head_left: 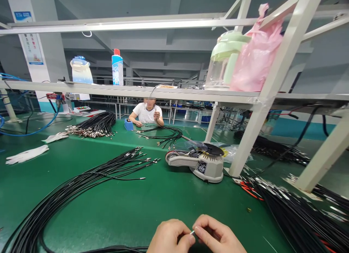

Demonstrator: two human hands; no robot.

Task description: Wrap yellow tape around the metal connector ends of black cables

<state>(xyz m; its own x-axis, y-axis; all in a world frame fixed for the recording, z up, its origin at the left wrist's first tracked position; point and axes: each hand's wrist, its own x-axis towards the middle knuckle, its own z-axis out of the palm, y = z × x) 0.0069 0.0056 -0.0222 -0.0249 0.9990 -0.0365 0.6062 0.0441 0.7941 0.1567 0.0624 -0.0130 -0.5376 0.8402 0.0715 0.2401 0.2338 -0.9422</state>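
Observation:
At the bottom of the head view, my left hand (172,235) and my right hand (216,234) meet with closed fingertips. Between them shows a small silver metal piece (192,232), pinched from both sides. Most of it is hidden by the fingers, and whether a cable runs from it I cannot tell. A bundle of black cables (65,185) with silver ends curves over the green tabletop (152,202) to the left. More black cable passes along the bottom edge beside my left hand.
A grey tape dispenser (208,169) stands beyond my hands. Black cables (289,209) are heaped at right, by a white shelf post (256,133). White gloves (27,154) lie at left. Across the table sits a person (147,113) near more cables (169,133) and a blue device (128,125).

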